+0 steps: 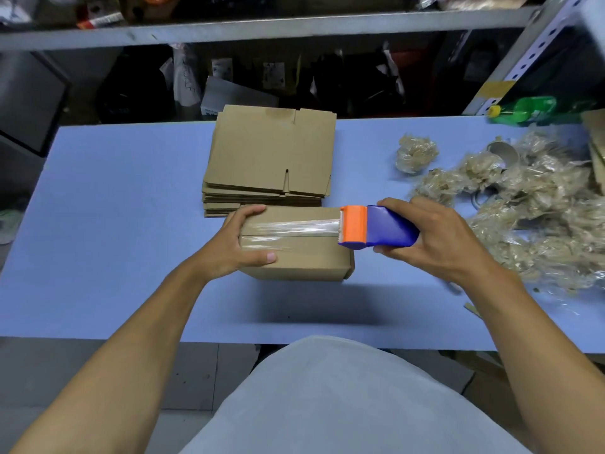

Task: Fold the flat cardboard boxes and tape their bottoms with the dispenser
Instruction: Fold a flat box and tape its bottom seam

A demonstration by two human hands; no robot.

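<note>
Taping step: my left hand (242, 239) grips the folded box (296, 253) between my hands while my right hand (435, 239) holds the tape dispenser (376, 229) at the seam's right end; next, likely cutting the tape.

Dim, bluish overhead light; soft shadows; edges warped, slightly blurred.

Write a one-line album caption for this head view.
Left hand steadies box; right hand pulls tape dispenser across.
</note>
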